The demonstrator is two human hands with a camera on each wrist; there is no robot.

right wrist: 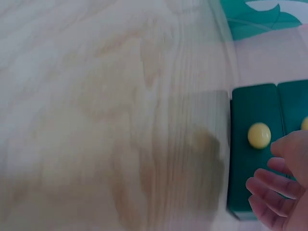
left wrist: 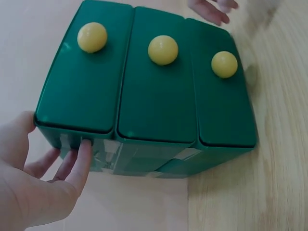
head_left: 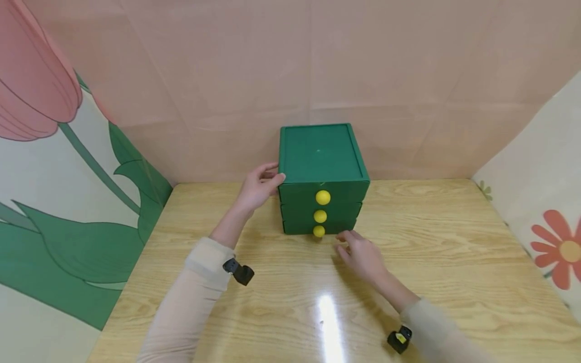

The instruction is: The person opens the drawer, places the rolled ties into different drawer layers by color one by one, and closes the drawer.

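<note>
A small dark green three-drawer chest stands near the far edge of the light wooden table, close to the pink back wall, each drawer front carrying a round yellow knob: top knob, middle knob, bottom knob. The person's left hand rests against the chest's left side at the upper front corner, fingers straight along the wall and thumb on the front edge. The right hand, relaxed and holding nothing, hovers over the table just beside the bottom knob, at the chest's lower front corner. All three drawers sit closed.
</note>
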